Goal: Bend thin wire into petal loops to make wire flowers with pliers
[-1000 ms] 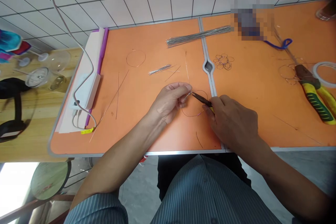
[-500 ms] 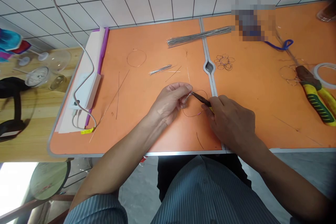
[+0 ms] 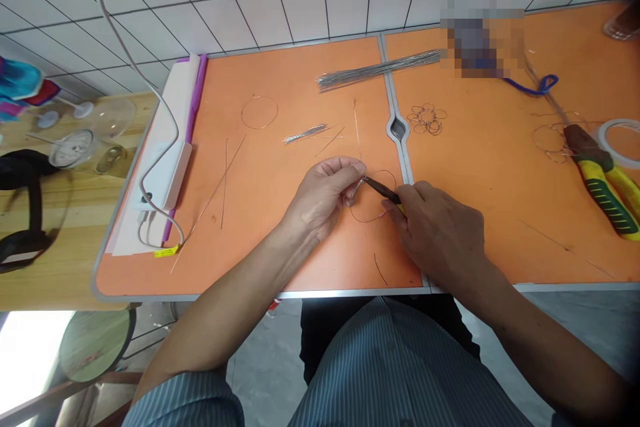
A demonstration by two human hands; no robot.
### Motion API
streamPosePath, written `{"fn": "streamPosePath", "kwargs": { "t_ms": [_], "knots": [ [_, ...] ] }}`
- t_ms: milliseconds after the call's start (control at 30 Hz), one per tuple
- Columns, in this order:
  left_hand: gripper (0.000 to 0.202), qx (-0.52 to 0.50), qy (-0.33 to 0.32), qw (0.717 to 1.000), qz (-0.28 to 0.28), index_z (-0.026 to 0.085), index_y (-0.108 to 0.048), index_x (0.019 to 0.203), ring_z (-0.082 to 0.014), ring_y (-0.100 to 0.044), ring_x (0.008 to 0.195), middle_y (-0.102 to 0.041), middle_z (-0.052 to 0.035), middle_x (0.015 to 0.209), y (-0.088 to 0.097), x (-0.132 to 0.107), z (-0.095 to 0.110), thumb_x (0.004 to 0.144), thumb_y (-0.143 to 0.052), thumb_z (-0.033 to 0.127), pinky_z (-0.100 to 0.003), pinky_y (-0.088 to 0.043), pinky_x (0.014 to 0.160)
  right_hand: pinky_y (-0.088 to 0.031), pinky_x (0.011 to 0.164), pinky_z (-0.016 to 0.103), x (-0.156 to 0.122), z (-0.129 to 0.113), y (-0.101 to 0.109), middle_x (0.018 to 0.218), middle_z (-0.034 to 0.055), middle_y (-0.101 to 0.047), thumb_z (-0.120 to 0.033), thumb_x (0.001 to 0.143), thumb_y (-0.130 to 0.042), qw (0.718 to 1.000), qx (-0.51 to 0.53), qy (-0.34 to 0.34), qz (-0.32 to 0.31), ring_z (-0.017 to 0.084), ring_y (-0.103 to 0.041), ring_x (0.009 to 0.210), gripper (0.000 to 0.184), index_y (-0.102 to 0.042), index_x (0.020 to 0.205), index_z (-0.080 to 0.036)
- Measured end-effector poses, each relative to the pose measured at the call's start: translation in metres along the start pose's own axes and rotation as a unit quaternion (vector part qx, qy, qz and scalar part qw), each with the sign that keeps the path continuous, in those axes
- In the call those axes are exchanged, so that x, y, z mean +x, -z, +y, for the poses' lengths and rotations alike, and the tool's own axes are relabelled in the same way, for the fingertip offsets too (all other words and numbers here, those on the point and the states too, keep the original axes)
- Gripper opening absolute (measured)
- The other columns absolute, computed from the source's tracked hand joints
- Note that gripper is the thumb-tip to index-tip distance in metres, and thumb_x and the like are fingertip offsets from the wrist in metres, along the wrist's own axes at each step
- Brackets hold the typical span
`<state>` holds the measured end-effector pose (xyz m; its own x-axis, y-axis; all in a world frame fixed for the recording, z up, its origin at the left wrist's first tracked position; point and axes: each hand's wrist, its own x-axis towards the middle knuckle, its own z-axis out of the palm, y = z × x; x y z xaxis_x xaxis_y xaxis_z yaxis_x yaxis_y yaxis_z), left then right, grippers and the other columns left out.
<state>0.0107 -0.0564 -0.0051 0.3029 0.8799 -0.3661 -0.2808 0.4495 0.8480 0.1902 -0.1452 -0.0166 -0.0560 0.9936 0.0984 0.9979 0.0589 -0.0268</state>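
My left hand (image 3: 327, 190) pinches a thin wire, with thumb and forefinger pressed together. My right hand (image 3: 443, 227) is wrapped round a pair of pliers (image 3: 383, 189) with dark, narrow jaws. The tips of the jaws meet the wire right at my left fingertips. Below and around the jaws curves a wire loop (image 3: 367, 221), with a small pinkish spot near the right hand. Fingers cover most of the plier handles and the held end of the wire. A straight wire (image 3: 357, 127) lies just beyond my left hand.
A long wire bundle (image 3: 370, 73) crosses the table seam at the back. Nearby lie a short wire bundle (image 3: 305, 134), a wire ring (image 3: 259, 112) and a flower-shaped wire piece (image 3: 427, 119). Yellow-black pliers (image 3: 600, 180) rest at right; a power strip (image 3: 167, 173) is at left.
Both hands stay nearly in place at the wire. The wire loop under the pliers has shifted slightly, and the straight wire beyond my left hand shows more clearly.
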Motion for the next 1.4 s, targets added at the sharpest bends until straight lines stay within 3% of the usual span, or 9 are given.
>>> {"fn": "streamPosePath", "kwargs": {
  "t_ms": [467, 900, 1167, 1400],
  "knots": [
    [0.02, 0.002, -0.003, 1.0, 0.006, 0.017, -0.071, 0.069, -0.0079, -0.045, 0.054, -0.052, 0.0029, 0.058, 0.0, 0.0, 0.0, 0.084, -0.085, 0.019, -0.022, -0.039, 0.053, -0.016, 0.054, 0.031, 0.001, 0.002, -0.004, 0.087, 0.0055, -0.073, -0.043, 0.117, -0.058, 1.0, 0.001, 0.01, 0.017, 0.022, -0.068, 0.075, 0.034, -0.074, 0.1, -0.018],
    [0.02, 0.014, -0.015, 1.0, 0.002, 0.016, -0.071, 0.069, -0.0074, -0.045, 0.053, -0.053, 0.0028, 0.059, -0.001, -0.001, 0.0, 0.085, -0.082, 0.019, -0.022, -0.038, 0.053, -0.018, 0.053, 0.032, 0.006, -0.002, 0.005, 0.087, 0.0053, -0.076, -0.044, 0.118, -0.053, 0.998, 0.018, -0.017, -0.063, 0.022, -0.07, 0.077, 0.038, -0.074, 0.099, -0.019],
    [0.014, 0.069, -0.068, 0.995, 0.01, 0.018, -0.073, 0.074, -0.0082, -0.046, 0.054, -0.056, 0.0032, 0.06, 0.0, -0.001, -0.001, 0.083, -0.083, 0.021, -0.023, -0.037, 0.054, -0.019, 0.056, 0.033, 0.009, -0.002, 0.009, 0.087, 0.0066, -0.077, -0.042, 0.118, -0.052, 0.994, 0.045, -0.03, -0.092, 0.022, -0.068, 0.079, 0.036, -0.074, 0.102, -0.019],
    [0.016, 0.11, -0.093, 0.99, 0.002, 0.019, -0.071, 0.075, -0.0086, -0.047, 0.057, -0.06, 0.0017, 0.068, 0.0, -0.004, 0.003, 0.085, -0.082, 0.025, -0.025, -0.038, 0.056, -0.036, 0.072, 0.037, 0.01, 0.013, 0.006, 0.095, 0.0101, -0.081, -0.036, 0.116, -0.052, 0.993, 0.103, 0.058, -0.031, 0.03, -0.068, 0.098, 0.031, -0.073, 0.101, -0.019]
  ]
}}
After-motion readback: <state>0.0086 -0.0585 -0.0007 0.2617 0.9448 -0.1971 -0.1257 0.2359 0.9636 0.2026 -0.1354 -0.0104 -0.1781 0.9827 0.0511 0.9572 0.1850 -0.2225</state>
